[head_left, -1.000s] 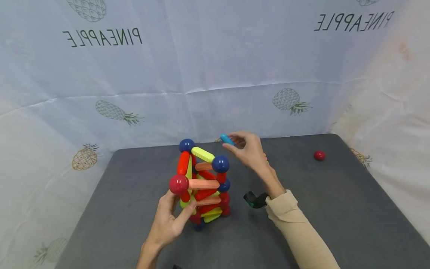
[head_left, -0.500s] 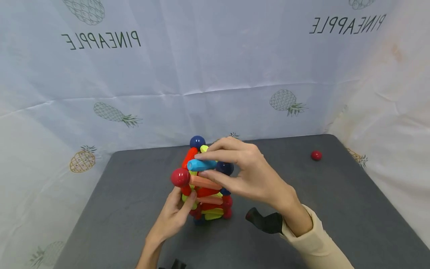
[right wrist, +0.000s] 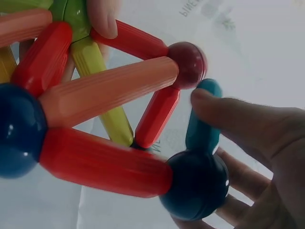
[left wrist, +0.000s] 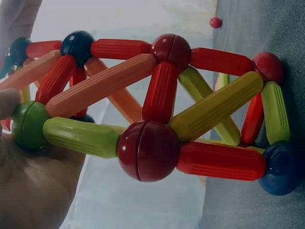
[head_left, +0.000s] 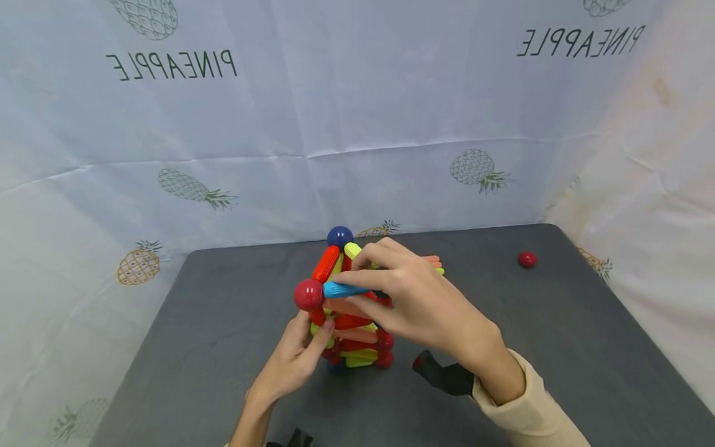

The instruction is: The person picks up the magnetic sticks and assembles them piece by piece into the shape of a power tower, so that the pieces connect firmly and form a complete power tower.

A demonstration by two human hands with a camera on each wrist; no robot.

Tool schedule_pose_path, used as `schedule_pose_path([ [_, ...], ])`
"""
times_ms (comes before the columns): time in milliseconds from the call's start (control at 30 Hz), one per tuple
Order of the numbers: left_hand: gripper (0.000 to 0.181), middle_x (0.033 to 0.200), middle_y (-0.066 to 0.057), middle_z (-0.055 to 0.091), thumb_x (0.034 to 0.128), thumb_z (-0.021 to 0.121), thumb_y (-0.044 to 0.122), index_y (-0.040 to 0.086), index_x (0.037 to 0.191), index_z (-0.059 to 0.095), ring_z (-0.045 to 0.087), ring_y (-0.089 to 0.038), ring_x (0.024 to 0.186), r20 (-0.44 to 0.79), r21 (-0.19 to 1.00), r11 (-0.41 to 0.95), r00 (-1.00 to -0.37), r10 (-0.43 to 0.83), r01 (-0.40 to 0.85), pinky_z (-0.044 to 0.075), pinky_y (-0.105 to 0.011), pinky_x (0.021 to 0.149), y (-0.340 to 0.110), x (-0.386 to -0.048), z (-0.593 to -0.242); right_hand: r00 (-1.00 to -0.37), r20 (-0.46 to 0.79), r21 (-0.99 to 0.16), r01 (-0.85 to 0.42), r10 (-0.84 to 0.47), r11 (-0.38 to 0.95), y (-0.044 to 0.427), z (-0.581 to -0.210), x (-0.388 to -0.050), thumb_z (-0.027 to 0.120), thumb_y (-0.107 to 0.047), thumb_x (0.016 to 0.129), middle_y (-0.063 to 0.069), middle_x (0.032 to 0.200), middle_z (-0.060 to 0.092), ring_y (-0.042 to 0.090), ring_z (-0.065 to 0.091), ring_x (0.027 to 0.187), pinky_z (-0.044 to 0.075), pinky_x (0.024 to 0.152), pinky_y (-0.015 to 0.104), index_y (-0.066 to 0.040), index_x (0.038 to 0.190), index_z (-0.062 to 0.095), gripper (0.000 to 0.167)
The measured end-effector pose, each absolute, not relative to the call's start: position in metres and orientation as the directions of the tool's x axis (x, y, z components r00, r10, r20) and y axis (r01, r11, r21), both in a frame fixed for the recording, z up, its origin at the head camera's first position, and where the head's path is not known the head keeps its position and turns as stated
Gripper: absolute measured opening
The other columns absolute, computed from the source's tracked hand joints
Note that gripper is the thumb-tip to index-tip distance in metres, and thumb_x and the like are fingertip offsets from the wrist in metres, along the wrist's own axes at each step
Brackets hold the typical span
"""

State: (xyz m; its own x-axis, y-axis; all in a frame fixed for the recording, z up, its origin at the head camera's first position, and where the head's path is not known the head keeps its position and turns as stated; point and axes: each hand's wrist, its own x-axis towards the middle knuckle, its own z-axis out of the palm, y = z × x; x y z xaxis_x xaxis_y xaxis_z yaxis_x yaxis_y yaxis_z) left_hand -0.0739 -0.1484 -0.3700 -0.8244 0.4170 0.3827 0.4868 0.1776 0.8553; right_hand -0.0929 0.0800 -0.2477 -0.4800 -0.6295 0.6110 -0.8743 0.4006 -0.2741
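Observation:
A tower of coloured rods and balls stands upright on the table. My left hand [head_left: 290,360] grips its left side, with the thumb by a green ball [left wrist: 30,125] in the left wrist view. Thumb and fingers of my right hand [head_left: 421,301] pinch a light blue rod [head_left: 342,290] at the tower's top. One end of this rod meets a dark blue ball [right wrist: 196,185] in the right wrist view. Its other end lies right by a red ball [head_left: 309,294]; whether they touch I cannot tell. The right hand hides part of the tower in the head view.
A loose red ball [head_left: 527,259] lies at the back right of the dark grey table [head_left: 218,323]. Ends of salmon and yellow-green rods [head_left: 437,266] show behind the right hand. A pineapple-print cloth [head_left: 335,112] hangs behind the table.
My right hand has brought the light blue rod left and down from beyond the tower to its top, beside the red ball. The tower's top has shifted slightly right; the left hand still grips it.

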Motion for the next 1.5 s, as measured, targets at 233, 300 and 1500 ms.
schedule_pose_path([
  [233,0.032,0.069,-0.003,0.041,0.1054,0.046,0.000,0.009,0.136,0.042,0.038,-0.007,0.055,0.390,0.843,0.204,-0.826,0.406,0.498,0.041,-0.025,0.051,-0.148,-0.073,-0.370,-0.460,0.636,-0.189,-0.871,-0.620,0.453,0.074,-0.252,-0.091,0.087,-0.014,0.082,-0.003,0.088,0.063,0.010,0.050,0.085,0.043,0.074,0.021,-0.017,0.107,0.081,0.025],
  [300,0.030,0.071,-0.002,0.043,0.1053,0.047,0.001,0.009,0.133,0.043,0.040,-0.006,0.057,0.384,0.841,0.223,-0.835,0.394,0.492,0.043,-0.025,0.054,-0.148,-0.072,-0.370,-0.455,0.646,-0.172,-0.869,-0.613,0.464,0.073,-0.253,-0.090,0.086,-0.016,0.083,-0.003,0.088,0.063,0.011,0.051,0.087,0.044,0.075,0.022,-0.017,0.106,0.080,0.025],
  [1500,0.034,0.125,0.001,0.066,0.1010,0.062,0.013,0.017,0.134,0.056,0.062,-0.009,0.109,0.357,0.793,0.419,-0.895,0.269,0.442,0.056,-0.034,0.096,-0.145,-0.069,-0.373,-0.963,0.101,-0.283,-0.270,-0.251,0.920,0.142,-0.436,-0.229,0.076,-0.005,0.090,0.020,0.119,0.073,0.036,0.068,0.106,0.059,0.086,0.050,-0.003,0.118,0.076,0.028],
])
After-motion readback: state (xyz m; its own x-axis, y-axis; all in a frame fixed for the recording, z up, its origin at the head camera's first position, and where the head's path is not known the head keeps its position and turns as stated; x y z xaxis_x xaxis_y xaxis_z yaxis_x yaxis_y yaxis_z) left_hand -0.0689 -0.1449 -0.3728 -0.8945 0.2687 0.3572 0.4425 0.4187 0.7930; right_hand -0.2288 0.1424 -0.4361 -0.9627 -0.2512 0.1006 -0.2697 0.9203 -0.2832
